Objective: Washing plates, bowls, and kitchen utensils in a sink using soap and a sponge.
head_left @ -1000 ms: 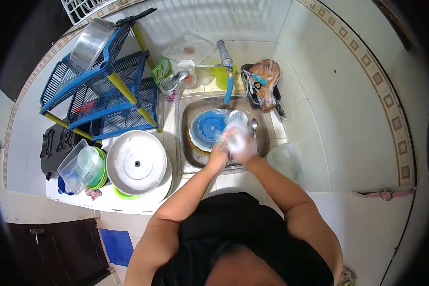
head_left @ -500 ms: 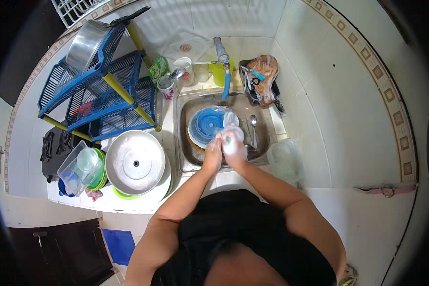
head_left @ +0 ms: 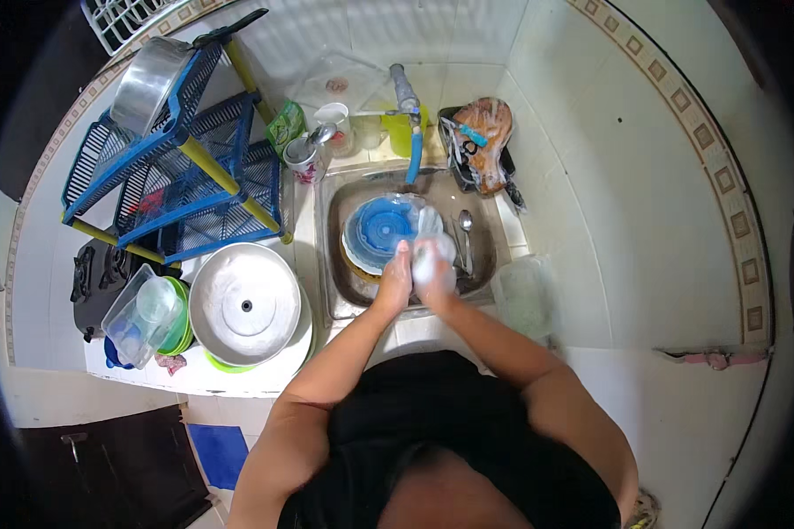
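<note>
Both my hands work close together over the front of the metal sink [head_left: 328,256]. My left hand [head_left: 396,278] is closed, its thumb side toward a sudsy white thing whose kind I cannot make out. White foam covers my right hand [head_left: 434,275], which is closed and smeared by motion against that thing. Just beyond my left hand, a blue round dish [head_left: 383,224] rests on a stack of light plates in the sink. A whitish piece [head_left: 428,220] lies beside the dish, partly hidden behind the foam. Right of my hands, a spoon [head_left: 467,231] leans in the sink.
A faucet with a blue hose [head_left: 415,159] hangs over the sink. Behind stand cups [head_left: 304,159] and a yellow-green container [head_left: 400,132]. A sudsy wooden board [head_left: 485,141] lies back right, a clear tub [head_left: 521,295] right. Left are a large round pan [head_left: 243,304] and blue rack [head_left: 172,225].
My hands stay together at the front of the sink, with the foamy right hand shifting slightly against the left. The whole view has drifted a little.
</note>
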`<state>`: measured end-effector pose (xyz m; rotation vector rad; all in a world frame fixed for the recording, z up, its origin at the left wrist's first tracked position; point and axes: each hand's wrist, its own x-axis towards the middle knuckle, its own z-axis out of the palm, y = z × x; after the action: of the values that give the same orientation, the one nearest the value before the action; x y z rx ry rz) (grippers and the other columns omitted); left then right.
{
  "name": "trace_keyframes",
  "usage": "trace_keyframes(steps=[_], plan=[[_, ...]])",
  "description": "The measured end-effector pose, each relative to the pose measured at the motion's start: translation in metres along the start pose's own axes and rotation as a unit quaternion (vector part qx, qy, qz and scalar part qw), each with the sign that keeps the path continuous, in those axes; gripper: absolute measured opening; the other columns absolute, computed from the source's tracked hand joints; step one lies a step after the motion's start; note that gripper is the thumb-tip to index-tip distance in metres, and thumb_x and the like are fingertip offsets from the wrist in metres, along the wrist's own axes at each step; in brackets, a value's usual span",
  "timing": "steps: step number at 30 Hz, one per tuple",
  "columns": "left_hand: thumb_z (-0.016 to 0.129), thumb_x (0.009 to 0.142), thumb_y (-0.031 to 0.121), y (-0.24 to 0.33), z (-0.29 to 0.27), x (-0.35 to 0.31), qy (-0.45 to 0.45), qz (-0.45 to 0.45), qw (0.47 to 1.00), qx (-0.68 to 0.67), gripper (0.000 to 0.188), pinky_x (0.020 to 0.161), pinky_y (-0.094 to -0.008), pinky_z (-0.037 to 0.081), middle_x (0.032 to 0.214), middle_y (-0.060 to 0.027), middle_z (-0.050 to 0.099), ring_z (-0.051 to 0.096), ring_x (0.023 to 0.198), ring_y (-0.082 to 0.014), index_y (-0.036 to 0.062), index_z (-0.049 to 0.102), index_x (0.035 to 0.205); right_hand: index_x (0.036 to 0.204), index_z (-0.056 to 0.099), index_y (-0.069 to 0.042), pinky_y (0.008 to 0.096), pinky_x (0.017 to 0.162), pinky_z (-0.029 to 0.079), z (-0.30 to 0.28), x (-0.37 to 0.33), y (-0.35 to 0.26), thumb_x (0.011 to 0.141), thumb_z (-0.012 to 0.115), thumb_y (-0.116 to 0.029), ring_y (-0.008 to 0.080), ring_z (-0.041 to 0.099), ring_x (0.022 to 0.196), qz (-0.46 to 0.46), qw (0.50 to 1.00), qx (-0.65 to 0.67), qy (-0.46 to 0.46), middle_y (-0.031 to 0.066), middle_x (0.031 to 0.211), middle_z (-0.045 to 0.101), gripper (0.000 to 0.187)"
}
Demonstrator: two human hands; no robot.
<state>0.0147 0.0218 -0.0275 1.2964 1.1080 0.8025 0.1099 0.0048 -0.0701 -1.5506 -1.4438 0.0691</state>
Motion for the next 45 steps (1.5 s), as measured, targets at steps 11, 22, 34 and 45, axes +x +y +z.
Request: trace_keyframes(steps=[11, 22, 34, 45], plan=[[0.022, 0.095, 0.048, 0.004, -0.002, 0.005, -0.012, 0.009, 0.999, 0.031, 0.063, 0.065, -0.0378, 0.041, 0.067, -0.0149, 0.053, 0.05, 0.065, -0.0259, -0.0026, 0.056, 0.082, 0.083, 0.053, -0.008, 0.0412, 0.074, 0.042, 0.001, 0.003, -0.001, 0.072, 0.06, -0.012, 0.0325, 0.053, 0.083, -0.021, 1.0, 0.014, 0.004, 0.0118, 0.083, 0.055, 0.014], [0.028, 0.096, 0.04, -0.017, 0.025, 0.02, -0.024, 0.152, 0.98, 0.122, 0.052, 0.086, -0.0348, 0.04, 0.102, -0.0231, 0.056, 0.054, 0.097, -0.0299, -0.0013, 0.042, 0.124, 0.1, 0.058, -0.007, 0.0308, 0.074, 0.045, -0.038, -0.003, 0.009, 0.08, 0.06, -0.033, 0.0222, 0.06, 0.084, 0.332, 0.902, 0.264, -0.08, 0.0115, 0.094, 0.061, 0.033], [0.049, 0.084, 0.042, -0.089, -0.039, -0.007, -0.12, 0.024, 0.908, 0.4, 0.047, 0.08, -0.0444, 0.045, 0.094, -0.0237, 0.061, 0.06, 0.089, -0.0349, 0.0129, 0.051, 0.12, 0.089, 0.066, -0.011, 0.0384, 0.07, 0.05, -0.067, 0.197, 0.099, 0.068, 0.061, -0.041, 0.031, 0.063, 0.08, 0.24, 0.938, -0.198, -0.15, 0.015, 0.085, 0.065, 0.037], [0.048, 0.083, 0.03, -0.083, -0.04, -0.024, -0.023, 0.106, 0.846, 0.522, 0.044, 0.074, -0.0428, 0.047, 0.078, -0.0193, 0.063, 0.061, 0.074, -0.0339, 0.0082, 0.049, 0.122, 0.086, 0.065, -0.007, 0.0388, 0.075, 0.05, -0.049, 0.158, 0.048, 0.073, 0.059, -0.027, 0.0318, 0.062, 0.088, 0.076, 0.891, -0.316, -0.318, 0.0174, 0.093, 0.063, 0.025]])
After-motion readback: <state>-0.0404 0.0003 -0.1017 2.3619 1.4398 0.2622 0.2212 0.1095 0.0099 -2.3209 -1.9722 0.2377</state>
